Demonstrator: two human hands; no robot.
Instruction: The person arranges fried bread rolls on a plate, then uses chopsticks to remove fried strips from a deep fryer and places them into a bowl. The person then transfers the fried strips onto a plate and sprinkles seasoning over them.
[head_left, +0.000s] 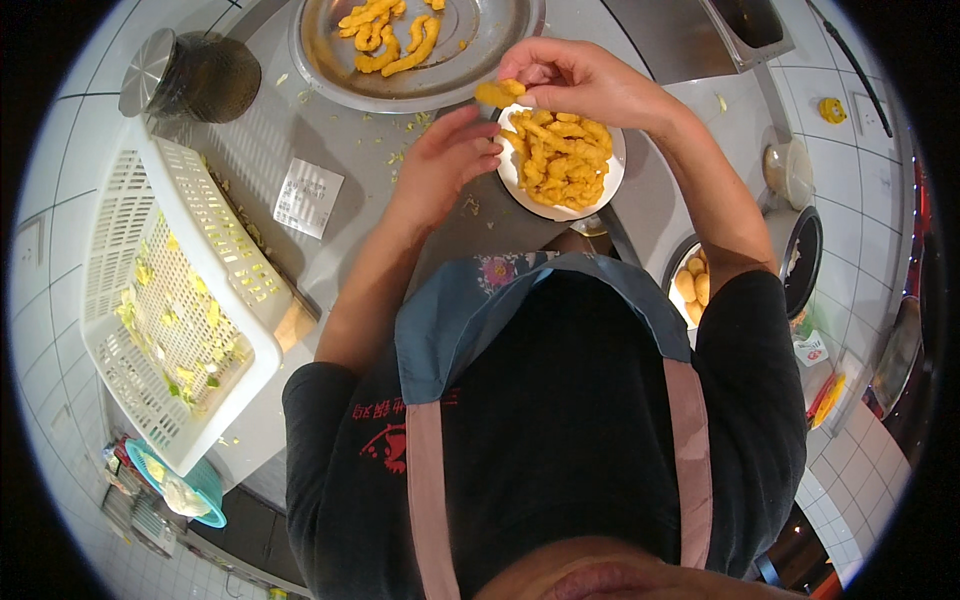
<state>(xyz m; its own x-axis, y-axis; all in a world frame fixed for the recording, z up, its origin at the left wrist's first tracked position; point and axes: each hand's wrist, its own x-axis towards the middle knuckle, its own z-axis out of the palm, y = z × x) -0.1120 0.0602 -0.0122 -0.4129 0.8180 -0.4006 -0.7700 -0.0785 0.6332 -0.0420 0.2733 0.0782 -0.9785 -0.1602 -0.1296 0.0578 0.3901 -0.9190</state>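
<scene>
My right hand (581, 79) pinches a golden fried strip (496, 93) between thumb and fingers. It is held over the upper left rim of a white plate with a dark edge (551, 212). A heap of similar fried strips (566, 161) covers most of that plate. My left hand (450, 161) reaches in from the other side, fingers spread and nothing gripped. Its fingertips are at the plate's left rim; whether they touch it I cannot tell. Beyond both hands lies a large round metal tray (472, 64), with several loose fried strips (397, 45) on it.
On the left are a white slotted basket (262, 360) with vegetable scraps, a printed slip (308, 196) and a dark jar with a metal lid (217, 77). A bowl of yellowish round pieces (691, 285) is beside my right elbow. Scraps dot the steel counter (360, 180).
</scene>
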